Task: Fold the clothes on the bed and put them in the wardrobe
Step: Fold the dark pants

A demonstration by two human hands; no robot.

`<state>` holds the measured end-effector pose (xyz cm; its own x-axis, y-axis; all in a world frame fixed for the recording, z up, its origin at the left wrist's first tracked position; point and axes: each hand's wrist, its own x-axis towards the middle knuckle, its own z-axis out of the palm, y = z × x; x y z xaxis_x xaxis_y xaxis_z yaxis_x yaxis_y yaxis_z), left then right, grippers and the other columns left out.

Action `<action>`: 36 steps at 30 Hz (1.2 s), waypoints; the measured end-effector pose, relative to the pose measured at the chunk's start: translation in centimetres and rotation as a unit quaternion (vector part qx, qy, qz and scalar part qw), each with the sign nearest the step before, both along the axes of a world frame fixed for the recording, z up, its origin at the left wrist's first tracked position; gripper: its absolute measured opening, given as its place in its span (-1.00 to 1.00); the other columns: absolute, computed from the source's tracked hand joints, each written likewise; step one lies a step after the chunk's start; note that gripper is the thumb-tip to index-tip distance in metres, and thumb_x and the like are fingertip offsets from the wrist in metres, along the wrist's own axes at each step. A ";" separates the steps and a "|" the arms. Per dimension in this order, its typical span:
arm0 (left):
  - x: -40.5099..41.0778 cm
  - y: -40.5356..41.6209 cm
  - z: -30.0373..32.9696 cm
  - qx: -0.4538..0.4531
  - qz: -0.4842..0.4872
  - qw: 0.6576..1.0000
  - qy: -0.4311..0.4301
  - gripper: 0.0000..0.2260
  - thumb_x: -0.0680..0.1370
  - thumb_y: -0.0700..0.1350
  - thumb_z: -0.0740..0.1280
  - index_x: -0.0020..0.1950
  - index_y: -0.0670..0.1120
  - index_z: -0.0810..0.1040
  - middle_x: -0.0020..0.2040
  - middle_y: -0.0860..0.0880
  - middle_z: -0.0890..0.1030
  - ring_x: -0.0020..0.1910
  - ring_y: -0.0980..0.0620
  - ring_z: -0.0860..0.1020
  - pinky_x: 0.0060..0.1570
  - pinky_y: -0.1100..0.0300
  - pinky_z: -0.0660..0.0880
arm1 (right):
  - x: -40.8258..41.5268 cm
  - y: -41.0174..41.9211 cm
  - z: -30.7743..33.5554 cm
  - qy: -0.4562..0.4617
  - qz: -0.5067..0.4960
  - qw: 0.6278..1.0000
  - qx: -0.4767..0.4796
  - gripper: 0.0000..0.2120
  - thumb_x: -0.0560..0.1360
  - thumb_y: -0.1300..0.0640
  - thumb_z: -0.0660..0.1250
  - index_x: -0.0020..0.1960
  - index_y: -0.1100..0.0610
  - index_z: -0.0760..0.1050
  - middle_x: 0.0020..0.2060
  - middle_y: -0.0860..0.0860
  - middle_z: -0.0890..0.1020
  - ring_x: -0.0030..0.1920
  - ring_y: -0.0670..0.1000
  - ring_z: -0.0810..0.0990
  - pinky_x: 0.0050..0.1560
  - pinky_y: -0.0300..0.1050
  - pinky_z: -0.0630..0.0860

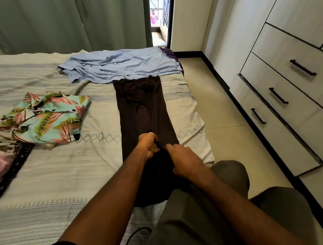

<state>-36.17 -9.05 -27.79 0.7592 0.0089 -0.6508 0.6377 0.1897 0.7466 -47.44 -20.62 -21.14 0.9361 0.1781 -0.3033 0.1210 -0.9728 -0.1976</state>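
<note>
Progress: early | dark trousers point(143, 108) lay lengthwise on bed point(48, 173), left hand point(148, 148) and right hand point(184, 161) each pinching them | blue shirt point(121, 65), floral shirt point(43, 116) unfolded | wardrobe point(285, 83) unused

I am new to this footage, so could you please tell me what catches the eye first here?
Both hands, left hand and right hand, grip the near end of the dark trousers stretched lengthwise along the bed. A bright floral shirt lies to their left, and a pale blue shirt is spread at the bed's far end.
</note>
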 end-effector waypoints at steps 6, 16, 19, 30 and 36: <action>-3.2 2.2 -0.9 0.023 -0.121 0.992 0.005 -0.44 0.45 -0.12 0.54 0.39 -0.21 0.44 0.12 -0.17 0.61 0.00 -0.08 0.63 -0.22 0.10 0.56 | -1.6 5.6 0.6 0.112 0.052 0.992 0.011 -0.45 0.47 0.13 0.48 0.41 0.13 0.37 0.25 0.15 0.49 0.18 0.20 0.55 0.16 0.09 0.58; -14.6 5.0 -1.1 0.073 -0.140 0.987 0.003 -0.52 0.48 -0.42 0.44 0.32 -0.15 0.40 0.15 -0.27 0.59 -0.03 -0.24 0.67 -0.39 0.08 0.62 | 1.6 -6.6 -2.7 -0.013 0.087 0.996 0.004 -0.41 0.46 0.34 0.31 0.44 -0.04 0.41 0.39 0.03 0.46 0.33 0.13 0.49 0.20 0.04 0.51; -16.8 8.9 -0.2 0.089 -0.161 0.977 -0.106 -0.75 0.53 -0.38 0.41 0.12 -0.22 0.41 -0.22 -0.25 0.64 -0.32 -0.15 0.69 -0.38 0.05 0.61 | 1.6 -8.8 -5.2 -0.025 0.172 0.981 -0.084 -0.24 0.49 0.16 0.42 0.58 -0.17 0.17 0.60 -0.02 0.15 0.50 0.09 0.32 0.34 0.10 0.43; -8.4 18.2 -2.3 0.508 -0.585 0.421 -0.472 -0.55 0.67 0.05 0.07 0.57 0.32 0.18 0.63 0.18 0.00 0.62 0.13 -0.10 0.27 0.03 0.18 | 3.4 -6.9 -7.3 -0.002 0.363 0.927 -0.094 -0.21 0.52 0.05 0.25 0.58 -0.36 -0.09 0.64 -0.08 -0.08 0.63 0.00 -0.11 0.57 0.16 0.06; -6.3 17.6 -1.7 0.378 -0.629 0.539 -0.415 -0.62 0.66 0.11 0.05 0.43 0.27 0.46 0.53 0.22 0.33 0.57 0.26 0.11 0.28 0.10 0.29 | 4.7 -6.6 -7.5 0.133 0.292 0.945 0.068 -0.46 0.55 0.13 0.16 0.48 -0.23 0.37 0.61 -0.10 0.13 0.58 -0.13 0.02 0.52 -0.05 0.06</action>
<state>-42.50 8.51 -29.53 0.5010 -0.8274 -0.2538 -0.7050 -0.5603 0.4347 -42.74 -27.17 -28.65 0.5596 0.6956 -0.4506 0.5582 -0.7182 -0.4155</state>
